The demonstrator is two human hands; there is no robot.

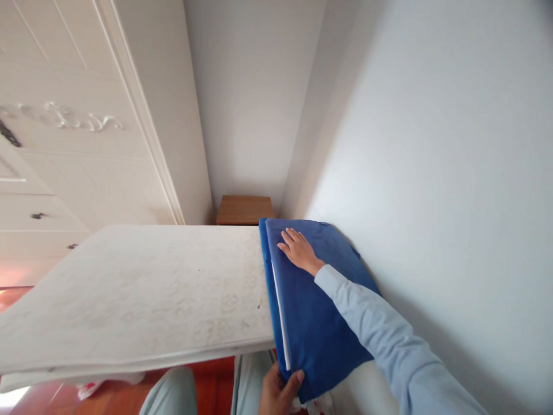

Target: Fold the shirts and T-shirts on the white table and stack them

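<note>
A blue folded cloth (319,323) lies on the right end of a stained white table-like board (164,288), close to the wall. A strip of white shows between its layers along the left edge. My right hand (298,249) rests flat on the far part of the cloth, fingers stretched out. At the near left corner, my left hand (280,392) pinches the cloth's layers, thumb on top and the other fingers partly hidden beneath.
To the right rises a pale wall (453,144). A cream wardrobe (86,184) with dark handles stands at the left. Behind the board is a small brown wooden cabinet (244,210). My knees (173,389) and the reddish floor (207,383) show below the near edge.
</note>
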